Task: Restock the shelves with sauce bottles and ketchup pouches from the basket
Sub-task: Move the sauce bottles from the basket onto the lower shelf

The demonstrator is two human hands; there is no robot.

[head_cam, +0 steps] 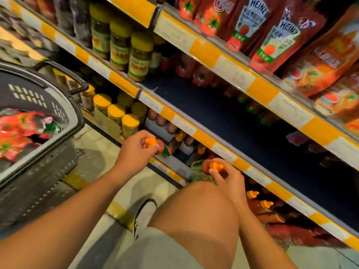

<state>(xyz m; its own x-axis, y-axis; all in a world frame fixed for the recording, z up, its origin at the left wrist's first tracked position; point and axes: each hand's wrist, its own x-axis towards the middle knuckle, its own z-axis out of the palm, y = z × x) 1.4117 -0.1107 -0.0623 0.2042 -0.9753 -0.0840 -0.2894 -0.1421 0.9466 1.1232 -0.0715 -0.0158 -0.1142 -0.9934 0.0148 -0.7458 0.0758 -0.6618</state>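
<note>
My left hand (136, 148) grips a red sauce bottle (162, 147) by its orange cap, in front of the low shelf. My right hand (228, 179) grips a second red sauce bottle (204, 167) with an orange cap, just below the yellow-striped shelf edge (223, 150). The grey basket (64, 133) at the left holds red ketchup pouches (17, 133). More orange-capped bottles (260, 200) stand on the bottom shelf at the right.
The dark middle shelf (242, 123) has bare room, with red pouches at its back. Jars with yellow lids (120, 113) stand at the left. Heinz ketchup pouches (272, 35) fill the upper shelf. My bent knee (198, 206) and white shoe (144, 212) are below.
</note>
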